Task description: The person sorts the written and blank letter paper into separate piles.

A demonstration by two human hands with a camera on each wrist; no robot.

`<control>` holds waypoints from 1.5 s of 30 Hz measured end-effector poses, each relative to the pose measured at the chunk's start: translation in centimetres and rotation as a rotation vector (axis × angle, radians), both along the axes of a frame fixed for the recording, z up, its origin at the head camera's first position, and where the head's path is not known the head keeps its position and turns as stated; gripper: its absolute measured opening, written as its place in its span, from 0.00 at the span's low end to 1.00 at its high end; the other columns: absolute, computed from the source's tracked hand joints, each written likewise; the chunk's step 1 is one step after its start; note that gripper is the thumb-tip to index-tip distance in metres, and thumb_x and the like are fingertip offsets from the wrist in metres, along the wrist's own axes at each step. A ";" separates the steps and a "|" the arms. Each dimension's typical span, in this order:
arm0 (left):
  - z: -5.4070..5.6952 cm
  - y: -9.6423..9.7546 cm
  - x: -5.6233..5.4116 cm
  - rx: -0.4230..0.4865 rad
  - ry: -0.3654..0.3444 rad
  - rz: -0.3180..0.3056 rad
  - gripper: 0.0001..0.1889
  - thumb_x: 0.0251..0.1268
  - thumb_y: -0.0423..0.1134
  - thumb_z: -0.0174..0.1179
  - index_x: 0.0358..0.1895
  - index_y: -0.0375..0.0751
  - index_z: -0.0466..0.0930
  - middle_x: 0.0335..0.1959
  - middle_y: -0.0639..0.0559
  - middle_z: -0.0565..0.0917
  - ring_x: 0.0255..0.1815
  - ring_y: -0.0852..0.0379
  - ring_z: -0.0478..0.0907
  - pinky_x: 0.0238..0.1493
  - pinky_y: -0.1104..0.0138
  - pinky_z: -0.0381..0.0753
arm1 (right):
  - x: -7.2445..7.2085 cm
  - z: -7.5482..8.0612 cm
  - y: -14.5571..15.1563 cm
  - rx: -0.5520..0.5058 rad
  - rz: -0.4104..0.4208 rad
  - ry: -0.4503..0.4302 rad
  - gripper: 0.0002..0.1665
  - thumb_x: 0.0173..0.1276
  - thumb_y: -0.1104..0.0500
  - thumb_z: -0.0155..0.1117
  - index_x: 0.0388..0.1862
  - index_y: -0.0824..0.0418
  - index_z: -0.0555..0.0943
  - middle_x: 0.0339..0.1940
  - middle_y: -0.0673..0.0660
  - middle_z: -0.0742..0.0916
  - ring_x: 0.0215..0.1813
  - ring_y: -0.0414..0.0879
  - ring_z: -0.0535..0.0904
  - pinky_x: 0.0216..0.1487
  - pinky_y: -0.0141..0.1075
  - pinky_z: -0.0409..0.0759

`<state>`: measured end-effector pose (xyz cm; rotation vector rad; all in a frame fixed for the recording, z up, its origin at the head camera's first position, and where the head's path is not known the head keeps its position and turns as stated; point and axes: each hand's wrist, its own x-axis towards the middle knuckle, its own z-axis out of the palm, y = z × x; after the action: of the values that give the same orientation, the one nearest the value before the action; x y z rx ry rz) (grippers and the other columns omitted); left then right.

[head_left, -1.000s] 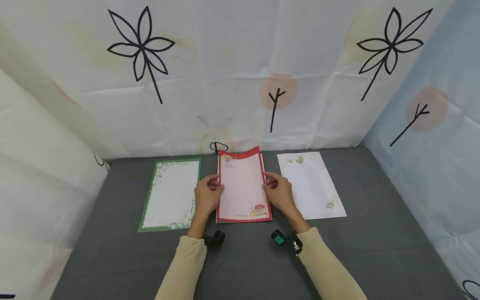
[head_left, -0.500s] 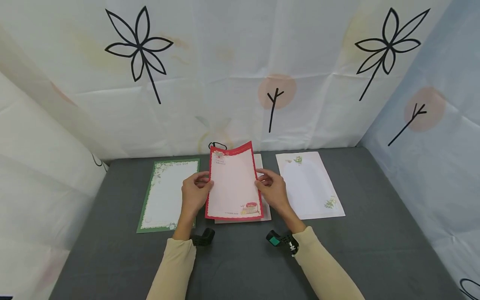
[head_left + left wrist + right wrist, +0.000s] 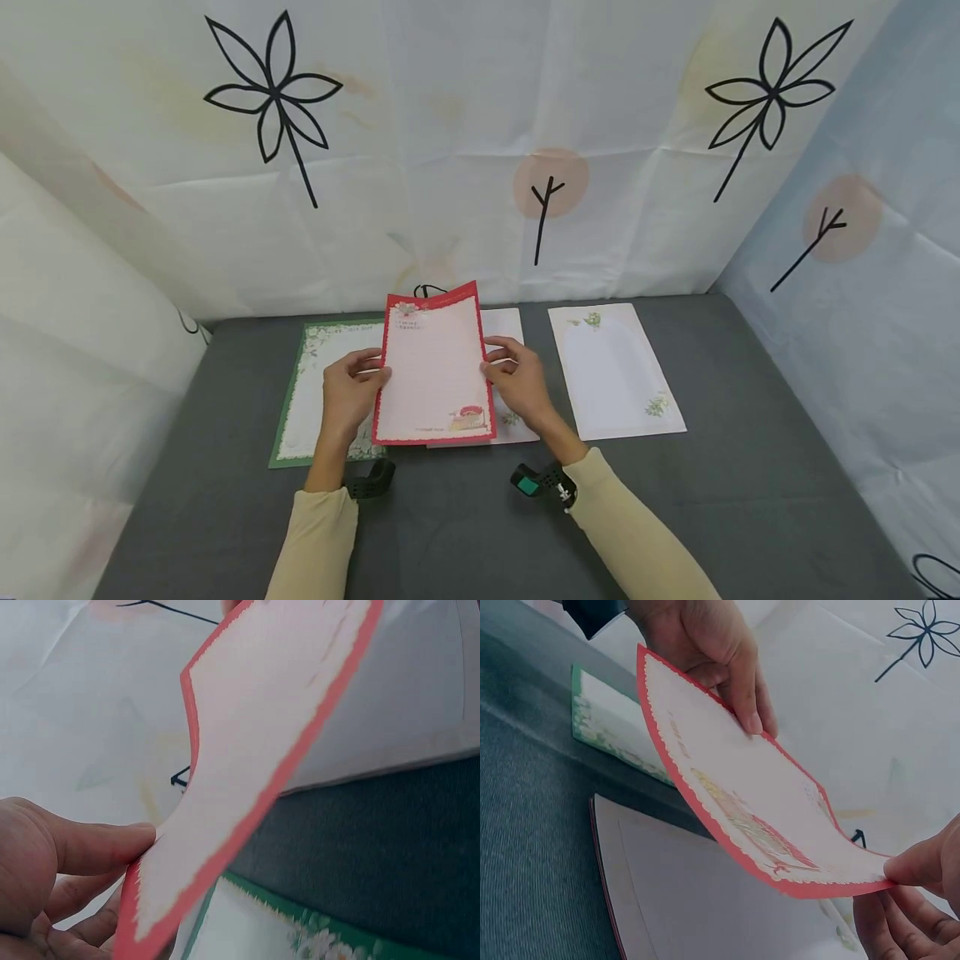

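The left hand (image 3: 351, 390) and right hand (image 3: 519, 382) each pinch one long edge of a single red-bordered stationery sheet (image 3: 432, 371), thumb against fingers, holding it raised and bowed above the grey table (image 3: 450, 533). From the head view it partly covers one green-bordered floral sheet (image 3: 307, 400) and one white leaf-printed sheet (image 3: 502, 322), while a second white leaf-printed sheet (image 3: 615, 371) lies apart, farther right.

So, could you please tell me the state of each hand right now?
Left hand: holding the red-bordered sheet by its left edge.
Right hand: holding its right edge.
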<state>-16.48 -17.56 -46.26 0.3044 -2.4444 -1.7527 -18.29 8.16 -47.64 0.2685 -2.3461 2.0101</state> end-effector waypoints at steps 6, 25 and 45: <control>0.0 -1.7 0.4 0.020 -0.026 0.017 0.19 0.70 0.28 0.62 0.63 0.31 0.79 0.55 0.33 0.82 0.54 0.38 0.82 0.40 0.77 0.78 | -0.3 0.1 -1.7 0.012 0.027 -0.053 0.23 0.69 0.69 0.66 0.63 0.66 0.80 0.42 0.64 0.85 0.37 0.52 0.85 0.36 0.33 0.79; 0.7 -6.4 1.3 0.035 -0.080 0.123 0.21 0.71 0.30 0.62 0.65 0.32 0.77 0.57 0.35 0.80 0.36 0.74 0.80 0.39 0.78 0.79 | -1.0 0.2 -6.9 0.000 0.128 -0.089 0.23 0.68 0.70 0.67 0.62 0.67 0.79 0.42 0.64 0.85 0.38 0.49 0.87 0.42 0.47 0.86; -0.9 -10.8 1.1 -0.030 -0.156 0.153 0.22 0.71 0.34 0.64 0.66 0.35 0.77 0.47 0.56 0.85 0.39 0.68 0.78 0.35 0.73 0.80 | -1.1 -1.3 -10.5 0.059 0.143 -0.121 0.22 0.66 0.71 0.69 0.59 0.68 0.80 0.40 0.61 0.88 0.35 0.44 0.86 0.33 0.31 0.81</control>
<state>-15.34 -28.32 -47.14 0.6294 -2.4727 -1.6862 -19.41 -2.30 -48.98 0.3348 -2.5298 2.0771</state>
